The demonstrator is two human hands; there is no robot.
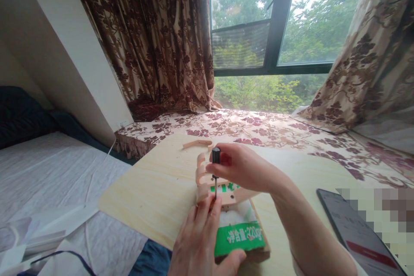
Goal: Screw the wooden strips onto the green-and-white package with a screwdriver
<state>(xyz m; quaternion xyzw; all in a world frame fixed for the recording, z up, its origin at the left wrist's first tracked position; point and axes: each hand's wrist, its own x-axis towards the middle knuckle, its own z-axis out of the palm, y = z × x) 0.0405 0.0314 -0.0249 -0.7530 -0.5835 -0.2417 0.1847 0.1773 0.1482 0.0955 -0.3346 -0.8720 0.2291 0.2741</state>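
Observation:
My right hand (237,164) is closed round the dark handle of a screwdriver (215,155), held upright. Its thin metal shaft reaches down to a pale wooden piece (234,197) with dark holes. Fingertips of my left hand (200,235) press beside the screwdriver's tip, fingers stretched out and thumb spread apart. Any screw under the tip is hidden by those fingers. Curved wooden ends (202,174) stick up at the left of the pieces. Beneath them lies a green and white packet (239,237) printed with "220g", partly covered by my left hand.
A loose, bent wooden piece (196,142) lies toward the far side of the pale wooden table (145,181). At the right is a dark-edged phone or tablet (352,228). A bed (64,172) stands left, and a floral-covered window ledge (258,125) lies beyond.

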